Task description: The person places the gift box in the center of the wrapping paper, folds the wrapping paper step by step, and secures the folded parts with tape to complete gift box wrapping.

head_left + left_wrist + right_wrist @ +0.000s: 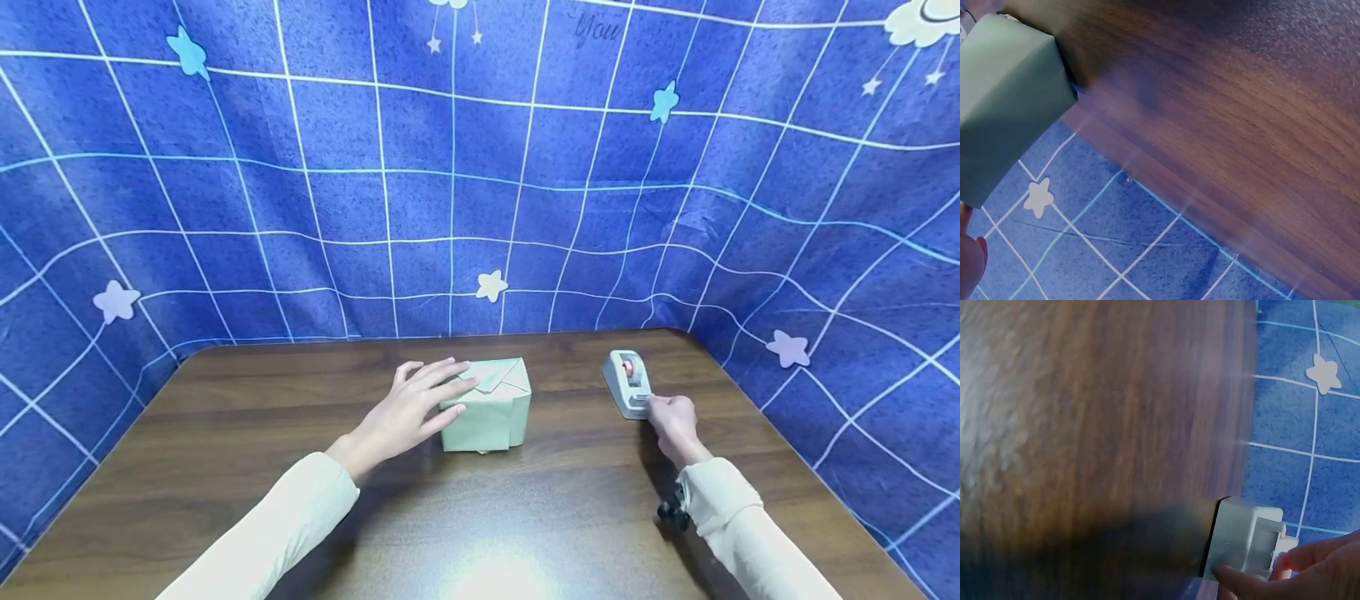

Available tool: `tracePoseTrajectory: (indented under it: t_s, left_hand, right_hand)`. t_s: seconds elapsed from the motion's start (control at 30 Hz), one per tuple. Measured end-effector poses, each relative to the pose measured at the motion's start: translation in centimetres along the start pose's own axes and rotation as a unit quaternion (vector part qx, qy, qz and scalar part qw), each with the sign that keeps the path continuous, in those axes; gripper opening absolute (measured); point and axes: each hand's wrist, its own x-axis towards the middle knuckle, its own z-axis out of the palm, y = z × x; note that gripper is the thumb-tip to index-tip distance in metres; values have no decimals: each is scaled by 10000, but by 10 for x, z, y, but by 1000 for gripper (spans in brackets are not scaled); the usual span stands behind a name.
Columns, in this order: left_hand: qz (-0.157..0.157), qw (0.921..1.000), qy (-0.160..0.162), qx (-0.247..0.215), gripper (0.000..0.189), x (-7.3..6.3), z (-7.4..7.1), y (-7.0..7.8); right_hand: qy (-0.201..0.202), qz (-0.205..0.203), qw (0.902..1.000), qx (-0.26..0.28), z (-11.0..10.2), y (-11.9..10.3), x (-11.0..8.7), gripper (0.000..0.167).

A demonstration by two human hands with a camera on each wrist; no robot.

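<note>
A box wrapped in pale green paper [486,421] sits on the wooden table, with folded triangular flaps on its top. My left hand [408,408] rests on its left side and top, fingers spread and fairly straight, thumb along the near face. In the left wrist view the green box [1010,94] fills the upper left corner. To the right stands a light grey tape dispenser [624,385] with a small roll in it. My right hand [675,425] is at its near end, fingers curled by the toothed cutter [1266,544], seemingly pinching the tape's end; the clear tape itself is hard to see.
The brown wooden table [300,392] runs under both things. A blue curtain [420,208] with white grid lines and stars hangs along its back and sides. A dark band or ornament [673,510] hangs at my right wrist.
</note>
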Motion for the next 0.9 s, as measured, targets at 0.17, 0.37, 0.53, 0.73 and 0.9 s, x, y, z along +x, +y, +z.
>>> tracePoseTrajectory:
  t_s: [0.17, 0.37, 0.53, 0.73, 0.9]
  left_hand:
    - [-22, 10000, -42, -1, 41, -1, 0, 0]
    - [4, 10000, -11, 49, 41, -1, 1, -1]
    - [-11, 10000, -11, 48, 41, -1, 1, -1]
    - [-36, 10000, -17, 45, 41, 0, 1, -1]
    - [-44, 10000, -12, 49, 41, 0, 1, -1]
  right_hand:
    - [157, 88, 9993, -314, -3, 2, -5, 21]
    - [253, 26, 9986, -463, -4, 3, -4, 22]
    - [274, -142, 9969, -719, -4, 4, 0, 23]
    - [307, -250, 9952, -900, -3, 5, 2, 24]
    - [268, -189, 9952, -926, -2, 4, 2, 25]
